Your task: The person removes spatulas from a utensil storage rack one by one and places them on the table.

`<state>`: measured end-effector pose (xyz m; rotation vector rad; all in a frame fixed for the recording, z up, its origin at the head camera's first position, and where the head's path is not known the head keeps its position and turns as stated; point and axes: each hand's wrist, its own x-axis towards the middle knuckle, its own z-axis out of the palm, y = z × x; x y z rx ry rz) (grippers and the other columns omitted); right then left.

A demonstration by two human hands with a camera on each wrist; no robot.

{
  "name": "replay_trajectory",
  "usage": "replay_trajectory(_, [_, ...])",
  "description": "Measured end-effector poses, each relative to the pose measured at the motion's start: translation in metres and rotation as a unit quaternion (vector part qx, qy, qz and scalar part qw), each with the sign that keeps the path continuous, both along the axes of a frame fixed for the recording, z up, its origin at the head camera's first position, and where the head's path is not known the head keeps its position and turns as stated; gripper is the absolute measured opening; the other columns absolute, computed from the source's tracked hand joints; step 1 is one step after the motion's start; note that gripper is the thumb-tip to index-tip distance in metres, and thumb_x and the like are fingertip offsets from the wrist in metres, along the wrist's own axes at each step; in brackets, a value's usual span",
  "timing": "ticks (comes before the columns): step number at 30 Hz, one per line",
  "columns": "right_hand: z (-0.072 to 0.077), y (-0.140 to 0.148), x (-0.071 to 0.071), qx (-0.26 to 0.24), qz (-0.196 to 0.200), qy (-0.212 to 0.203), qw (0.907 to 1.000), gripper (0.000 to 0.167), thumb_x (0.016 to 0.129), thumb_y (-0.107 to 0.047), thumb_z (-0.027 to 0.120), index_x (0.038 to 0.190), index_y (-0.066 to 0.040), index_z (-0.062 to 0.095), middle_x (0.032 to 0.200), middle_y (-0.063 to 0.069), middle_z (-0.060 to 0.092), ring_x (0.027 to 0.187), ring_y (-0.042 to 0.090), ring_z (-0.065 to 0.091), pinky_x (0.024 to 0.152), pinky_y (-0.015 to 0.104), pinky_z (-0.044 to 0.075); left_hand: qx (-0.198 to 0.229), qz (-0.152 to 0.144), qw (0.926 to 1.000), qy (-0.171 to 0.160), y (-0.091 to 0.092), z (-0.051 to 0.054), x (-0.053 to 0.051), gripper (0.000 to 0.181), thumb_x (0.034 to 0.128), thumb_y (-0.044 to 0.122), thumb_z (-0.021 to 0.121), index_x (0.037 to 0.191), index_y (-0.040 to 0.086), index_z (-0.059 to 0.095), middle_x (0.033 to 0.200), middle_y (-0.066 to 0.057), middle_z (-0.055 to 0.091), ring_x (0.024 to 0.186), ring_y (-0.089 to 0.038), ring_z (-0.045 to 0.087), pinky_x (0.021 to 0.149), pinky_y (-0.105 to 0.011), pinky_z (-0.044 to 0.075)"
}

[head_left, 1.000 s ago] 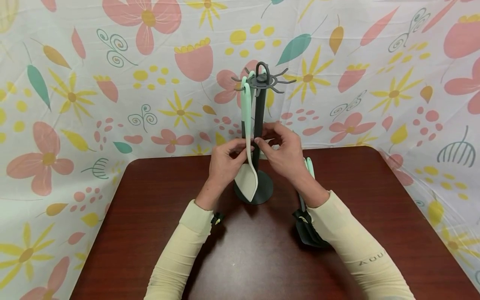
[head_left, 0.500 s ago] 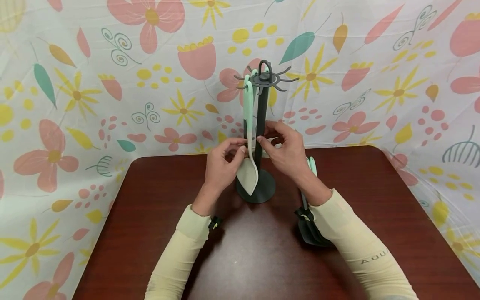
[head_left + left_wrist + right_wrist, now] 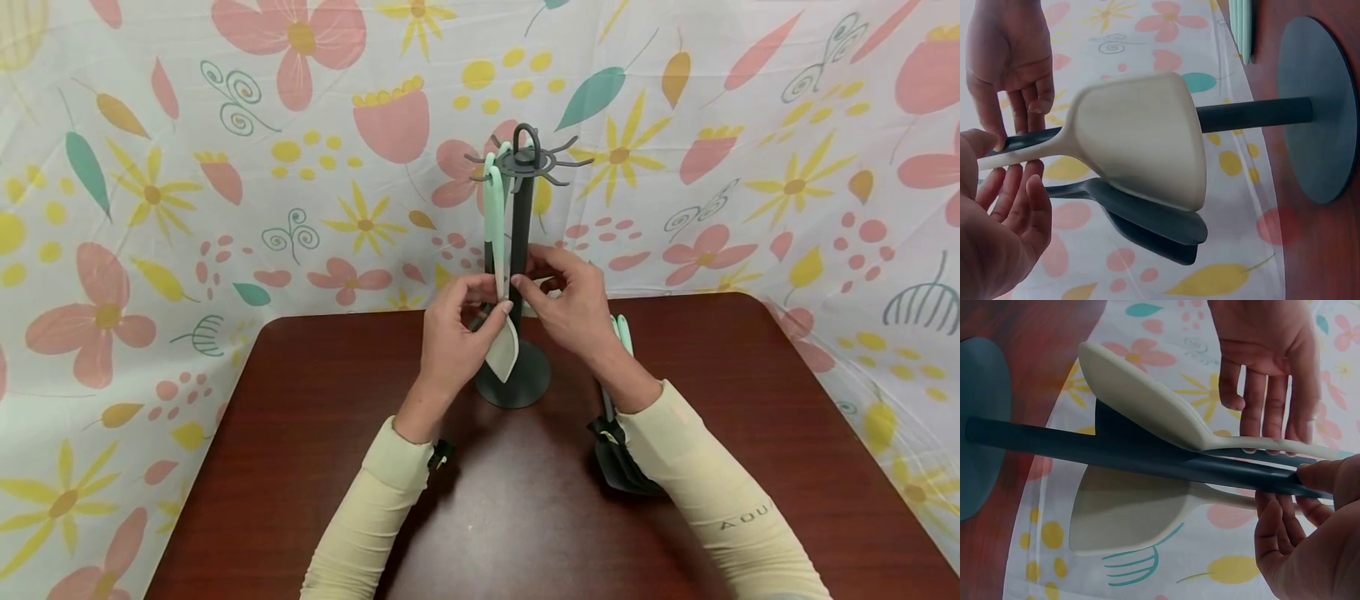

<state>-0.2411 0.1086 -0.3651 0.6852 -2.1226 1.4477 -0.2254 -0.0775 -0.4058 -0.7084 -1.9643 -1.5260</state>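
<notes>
A beige utensil with a mint handle (image 3: 496, 200) hangs at the left of the dark rack (image 3: 522, 200). My left hand (image 3: 456, 337) pinches its lower handle between thumb and fingers, just above the beige head (image 3: 1138, 137). My right hand (image 3: 572, 304) grips the rack's pole (image 3: 1147, 459), thumb on the near side and fingers partly hidden behind. Dark utensils (image 3: 1154, 215) hang beside the beige one in the left wrist view. In the right wrist view a second beige head (image 3: 1129, 515) shows on the pole's other side.
Dark utensils with mint handles (image 3: 621, 467) lie on the brown table (image 3: 315, 400), partly under the right forearm. The rack's round base (image 3: 513, 379) stands near the table's back edge. Behind hangs a flowered cloth (image 3: 300, 167).
The left hand has shifted slightly right and its thumb has come onto the beige utensil, whose head has turned and looks narrower. The right hand has stayed on the pole.
</notes>
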Motion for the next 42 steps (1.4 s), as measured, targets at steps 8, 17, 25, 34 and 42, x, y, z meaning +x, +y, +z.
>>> replay_trajectory(8, [-0.0007, -0.0011, -0.0002, 0.002, -0.003, -0.001, 1.0, 0.024, 0.099, -0.008, 0.076, 0.122, -0.008, 0.078, 0.101, 0.008, 0.075, 0.089, 0.022, 0.074, 0.075, 0.021, 0.057, -0.007, 0.015, 0.9998, -0.005, 0.0029, -0.0027, -0.0004, 0.021, 0.0987, 0.016, 0.079, 0.116, 0.007, 0.072, 0.107, -0.006, 0.072, 0.091, -0.014, 0.073, 0.072, -0.031, 0.061])
replay_trajectory(17, [-0.0001, 0.0001, -0.0004, 0.003, -0.001, -0.004, 1.0, 0.024, 0.098, -0.007, 0.077, 0.123, -0.007, 0.077, 0.102, 0.008, 0.075, 0.089, 0.02, 0.074, 0.075, 0.022, 0.057, -0.008, 0.018, 0.9998, -0.004, 0.0028, -0.002, -0.0011, 0.018, 0.0983, 0.014, 0.079, 0.114, 0.008, 0.073, 0.105, -0.004, 0.073, 0.089, -0.013, 0.073, 0.071, -0.03, 0.06])
replay_trajectory(25, [-0.0005, 0.0002, 0.0001, 0.001, 0.002, 0.0, 1.0, 0.024, 0.099, -0.006, 0.076, 0.123, -0.007, 0.077, 0.101, 0.009, 0.075, 0.088, 0.023, 0.074, 0.075, 0.022, 0.057, -0.005, 0.023, 0.9997, 0.002, 0.002, -0.0022, -0.0001, 0.016, 0.0978, 0.013, 0.079, 0.112, 0.009, 0.074, 0.103, -0.002, 0.073, 0.087, -0.013, 0.072, 0.068, -0.031, 0.059])
replay_trajectory(34, [0.0, 0.0004, 0.0004, 0.005, 0.003, -0.002, 1.0, 0.024, 0.099, -0.008, 0.076, 0.123, -0.009, 0.077, 0.1, 0.005, 0.074, 0.087, 0.018, 0.073, 0.075, 0.024, 0.058, 0.002, 0.021, 0.9998, 0.006, 0.002, -0.0013, 0.0014, 0.014, 0.0979, 0.013, 0.079, 0.111, 0.009, 0.075, 0.102, -0.002, 0.074, 0.086, -0.013, 0.072, 0.066, -0.033, 0.059])
replay_trajectory(42, [0.0005, 0.001, 0.0006, 0.003, 0.004, -0.01, 0.9999, 0.023, 0.099, -0.009, 0.076, 0.122, -0.01, 0.077, 0.099, 0.005, 0.073, 0.088, 0.018, 0.073, 0.076, 0.023, 0.058, 0.017, 0.012, 0.9997, 0.01, 0.0019, -0.0004, 0.0032, 0.014, 0.0985, 0.015, 0.079, 0.111, 0.009, 0.076, 0.101, -0.002, 0.074, 0.086, -0.014, 0.073, 0.069, -0.031, 0.06])
